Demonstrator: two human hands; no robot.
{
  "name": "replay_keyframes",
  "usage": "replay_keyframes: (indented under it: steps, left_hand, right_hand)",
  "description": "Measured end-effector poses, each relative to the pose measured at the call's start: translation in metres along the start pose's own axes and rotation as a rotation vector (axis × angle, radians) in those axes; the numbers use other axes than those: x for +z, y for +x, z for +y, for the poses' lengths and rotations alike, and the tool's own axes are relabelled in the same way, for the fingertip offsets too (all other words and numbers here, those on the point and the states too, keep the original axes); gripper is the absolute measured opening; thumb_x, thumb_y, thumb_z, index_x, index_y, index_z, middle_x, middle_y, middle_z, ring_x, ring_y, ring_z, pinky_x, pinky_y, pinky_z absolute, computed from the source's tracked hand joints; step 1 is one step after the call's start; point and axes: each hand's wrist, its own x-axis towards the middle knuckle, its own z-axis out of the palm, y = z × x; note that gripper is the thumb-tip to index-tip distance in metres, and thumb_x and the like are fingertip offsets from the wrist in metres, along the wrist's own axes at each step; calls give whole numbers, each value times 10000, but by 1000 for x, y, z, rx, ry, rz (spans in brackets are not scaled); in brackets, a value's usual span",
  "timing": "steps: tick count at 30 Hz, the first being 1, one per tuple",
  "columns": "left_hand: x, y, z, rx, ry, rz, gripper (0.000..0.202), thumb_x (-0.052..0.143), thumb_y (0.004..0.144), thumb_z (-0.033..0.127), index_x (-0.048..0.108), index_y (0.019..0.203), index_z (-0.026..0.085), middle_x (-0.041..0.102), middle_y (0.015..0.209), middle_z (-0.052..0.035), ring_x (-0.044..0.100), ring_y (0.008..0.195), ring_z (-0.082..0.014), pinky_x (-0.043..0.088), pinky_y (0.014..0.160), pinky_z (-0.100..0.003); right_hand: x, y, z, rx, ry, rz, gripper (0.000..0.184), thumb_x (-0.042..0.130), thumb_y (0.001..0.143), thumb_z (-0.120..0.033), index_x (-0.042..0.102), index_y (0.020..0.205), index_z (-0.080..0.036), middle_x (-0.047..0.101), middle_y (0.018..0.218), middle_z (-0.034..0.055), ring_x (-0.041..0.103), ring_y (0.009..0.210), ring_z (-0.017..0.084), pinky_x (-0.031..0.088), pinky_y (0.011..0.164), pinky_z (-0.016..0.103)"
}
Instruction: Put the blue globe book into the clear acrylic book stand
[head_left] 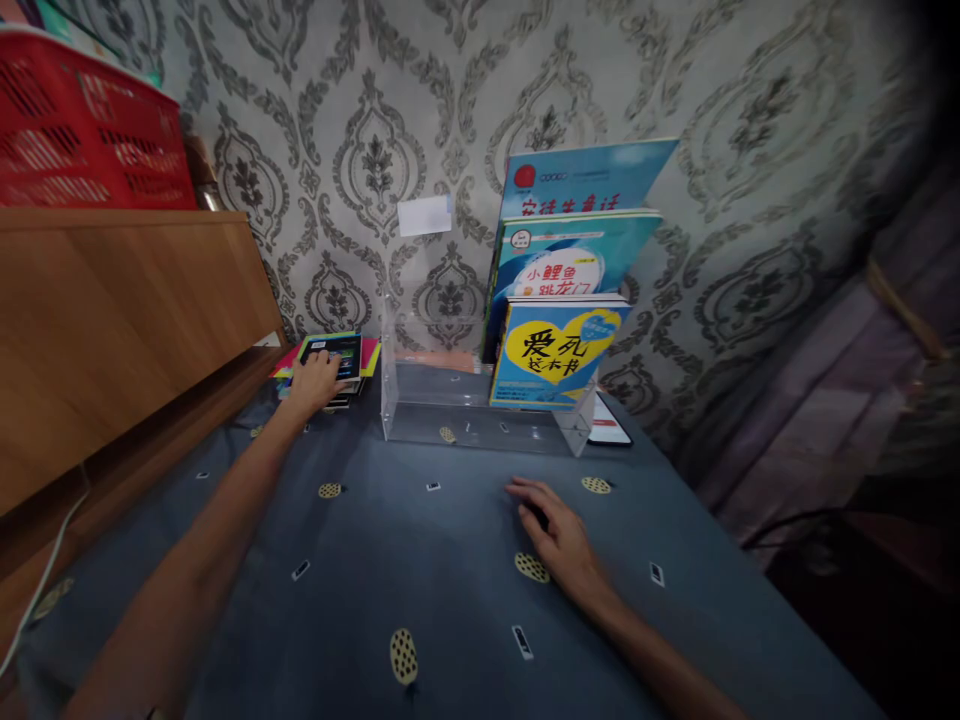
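My left hand (313, 385) reaches far forward and rests on a stack of colourful books (337, 360) by the wall, with its fingers curled over the top dark-covered book. My right hand (556, 535) lies flat and open on the grey-blue patterned cloth (420, 570), holding nothing. A clear acrylic book stand (420, 400) sits between the stack and the wall. It holds three upright books at its right end: a blue one with a yellow heart (559, 350) in front, a teal one (566, 260) behind it and a taller blue one (577, 180) at the back.
A wooden cabinet (112, 320) rises on the left with a red plastic basket (82, 130) on top. A phone or tablet (609, 422) lies behind the stand's right end. Patterned wallpaper runs behind, and a dark curtain (825, 400) hangs at the right.
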Motion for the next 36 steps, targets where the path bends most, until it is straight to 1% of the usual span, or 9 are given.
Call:
replay_keyframes:
  steps: [4,12,17,19,22,25,29,32,36]
  left_hand:
    - [-1,-12,4,15,64,-18,424,393,966,244,516,1356,132,513,1398,-210,471,1291,-344,466,980,-461]
    - [-6,-59,13,48,152,-45,513,255,960,116,416,1442,47,530,1410,-236,522,1264,-338,473,983,-442]
    - [-13,-114,31,37,108,-81,535,289,952,102,401,1474,68,497,1451,-247,488,1320,-369,488,981,-476]
    - [-18,-145,39,43,82,-108,524,363,955,152,413,1475,99,480,1473,-240,470,1342,-384,486,985,-497]
    - [-27,-186,41,150,-11,-234,550,536,934,406,482,1434,184,502,1481,-181,475,1349,-385,472,1010,-506]
    - [-32,-200,30,281,-211,-356,581,523,915,577,512,1408,271,545,1467,-92,515,1337,-311,456,1050,-441]
    - [-12,-184,14,150,-266,-274,542,386,985,516,496,1426,221,475,1522,-122,484,1373,-290,412,1094,-436]
    - [17,-175,14,-12,-234,-301,616,389,984,480,377,1510,159,333,1600,-167,327,1475,-314,355,1140,-476]
    - [48,-187,24,-19,-289,-278,626,351,996,482,353,1529,155,269,1622,-165,206,1515,-318,291,1181,-503]
  right_hand:
    - [-1,0,0,-5,-11,-28,329,464,892,-308,744,1060,-260,693,1215,104,662,1120,286,527,975,496]
    - [4,0,2,-41,-14,-31,313,483,874,-268,748,1037,-246,701,1178,109,665,1100,279,524,964,478]
    - [4,0,0,-42,-19,-35,303,490,866,-258,747,1027,-252,698,1181,96,668,1075,276,533,943,476]
    - [3,0,0,-47,-26,-36,301,496,858,-248,748,1021,-253,698,1179,95,670,1065,277,534,938,473]
    - [4,0,0,-61,-35,-45,300,501,847,-236,749,1016,-246,697,1180,98,673,1052,278,533,937,476]
    - [5,-1,1,-60,-44,-47,304,495,843,-230,746,1014,-230,695,1181,107,678,1039,279,536,925,476]
    - [5,0,0,-66,-56,-36,297,493,843,-215,742,1003,-236,702,1170,95,681,1030,270,534,924,462]
    - [4,0,-1,-60,-65,-43,293,486,848,-201,740,991,-226,702,1161,104,688,1003,260,539,908,447]
    - [5,0,0,-70,-59,-53,298,489,850,-172,736,1011,-222,697,1173,108,677,1031,254,530,926,444]
